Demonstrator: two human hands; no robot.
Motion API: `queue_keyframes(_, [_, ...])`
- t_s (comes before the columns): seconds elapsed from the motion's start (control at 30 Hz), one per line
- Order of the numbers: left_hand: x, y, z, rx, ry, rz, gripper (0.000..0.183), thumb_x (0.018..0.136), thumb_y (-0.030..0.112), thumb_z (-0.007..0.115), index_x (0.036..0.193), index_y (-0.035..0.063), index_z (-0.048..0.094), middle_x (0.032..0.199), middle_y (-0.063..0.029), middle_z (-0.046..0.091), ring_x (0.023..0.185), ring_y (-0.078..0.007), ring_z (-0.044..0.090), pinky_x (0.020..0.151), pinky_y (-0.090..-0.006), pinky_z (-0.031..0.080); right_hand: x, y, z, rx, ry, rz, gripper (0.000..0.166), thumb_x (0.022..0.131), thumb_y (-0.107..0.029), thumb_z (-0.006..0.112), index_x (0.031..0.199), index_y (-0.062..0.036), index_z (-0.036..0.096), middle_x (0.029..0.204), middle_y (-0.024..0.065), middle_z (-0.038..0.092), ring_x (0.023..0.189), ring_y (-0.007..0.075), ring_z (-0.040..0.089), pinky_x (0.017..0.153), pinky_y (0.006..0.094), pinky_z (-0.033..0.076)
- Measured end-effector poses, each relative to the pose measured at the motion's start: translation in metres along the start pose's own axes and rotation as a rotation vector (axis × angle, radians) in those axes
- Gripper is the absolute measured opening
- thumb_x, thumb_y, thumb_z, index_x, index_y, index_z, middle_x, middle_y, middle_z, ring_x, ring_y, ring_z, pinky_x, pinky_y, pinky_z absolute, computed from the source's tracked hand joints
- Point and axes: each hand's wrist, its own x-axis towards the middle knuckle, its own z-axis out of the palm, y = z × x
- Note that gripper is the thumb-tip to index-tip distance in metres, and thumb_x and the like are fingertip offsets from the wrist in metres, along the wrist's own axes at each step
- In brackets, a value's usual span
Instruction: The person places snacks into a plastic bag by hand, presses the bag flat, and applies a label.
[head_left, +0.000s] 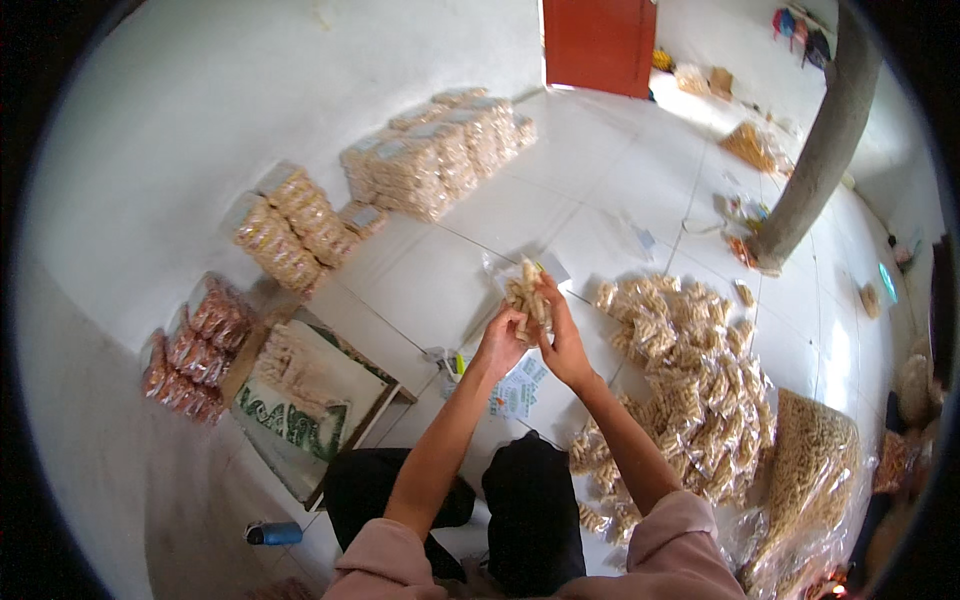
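Both my hands hold one clear plastic bag of pale stick snacks (527, 300) above the tiled floor. My left hand (504, 341) grips its lower left side, and my right hand (560, 326) has its fingers against the right side and top. Beneath my hands, printed paper labels (516, 391) lie spread on the floor. A small white and green item (456, 363) sits left of the labels. Behind the bag is a white box-like object (555, 271), partly hidden. To the right of my right forearm spreads a big heap of filled snack bags (686, 375).
Stacked snack packs (420, 161) line the wall, with yellowish packs (289, 225) and reddish-brown packs (199, 352) nearer. A low board-topped table (300, 375) stands left, a blue bottle (276, 533) below it. A large sack of loose snacks (814, 457) lies right. A pillar (821, 142) rises beyond.
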Motion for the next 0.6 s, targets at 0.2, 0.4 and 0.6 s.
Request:
queue_keyframes(0.2, [-0.087,0.102,0.025,0.203,-0.092,-0.056,0.055,0.087,0.05,0.034,0.126,0.0116,0.034,0.117,-0.0072,0.047,0.107,-0.0221,0.047,0.091,-0.0376,0.038,0.037,-0.095,0.033,0.106,-0.181,-0.204,0.092,0.054,-0.017,0.08,0.129,-0.004,0.026,0.132,0.0199,0.028,0.125,0.034,0.026,0.1,0.0386,0.029])
queue_keyframes(0.4, [-0.169,0.161,0.007,0.241,-0.036,0.167,0.059,0.087,0.052,0.035,0.13,0.0135,0.027,0.122,-0.0071,0.042,0.111,-0.0221,0.044,0.092,-0.0401,0.037,0.047,-0.156,0.111,0.375,-0.26,-0.066,0.078,0.061,-0.004,0.073,0.128,-0.0077,0.033,0.125,0.0166,0.04,0.117,0.0271,0.04,0.094,0.0338,0.037])
queue_keyframes(0.6, [-0.24,0.207,-0.04,0.226,0.433,0.548,0.033,0.083,0.024,0.057,0.111,0.013,0.042,0.111,-0.0059,0.048,0.101,-0.0177,0.051,0.076,-0.0338,0.049,0.046,-0.187,0.206,0.231,-0.315,-0.301,0.071,0.058,-0.004,0.071,0.123,-0.0106,0.042,0.12,0.0157,0.042,0.111,0.0327,0.04,0.092,0.0366,0.036])
